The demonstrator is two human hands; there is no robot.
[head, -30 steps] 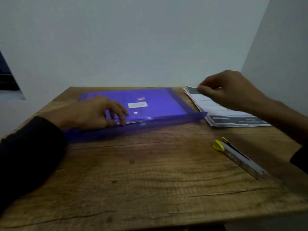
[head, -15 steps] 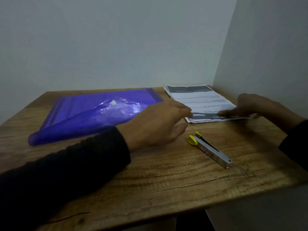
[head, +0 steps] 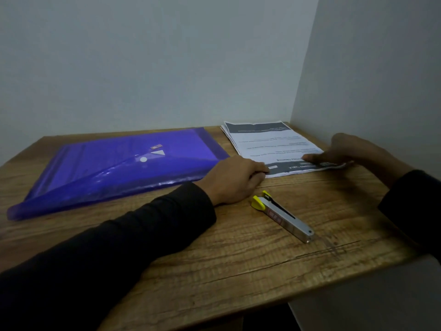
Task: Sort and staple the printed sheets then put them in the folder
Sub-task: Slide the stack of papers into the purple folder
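A stack of printed sheets [head: 269,142] lies at the back right of the wooden table [head: 214,254], its dark header band along the near edge. My left hand [head: 236,177] reaches across with curled fingers and pinches the stack's near left corner. My right hand [head: 343,151] grips the near right edge, thumb on top, and the paper is slightly lifted there. A purple plastic folder [head: 114,168] with a white snap button lies to the left, its flap bulging loosely. A silver stapler [head: 282,216] with a yellow tip lies on the table just in front of my left hand.
White walls [head: 358,80] close in the table at the back and right, and the sheets sit near that corner. The table's right edge runs diagonally just past the stapler. Bare wood shows in front of the folder.
My left hand left the folder and crossed to the sheets' near left corner. My right hand dropped from above the stack onto its near right edge. The folder's flap now lies loose.
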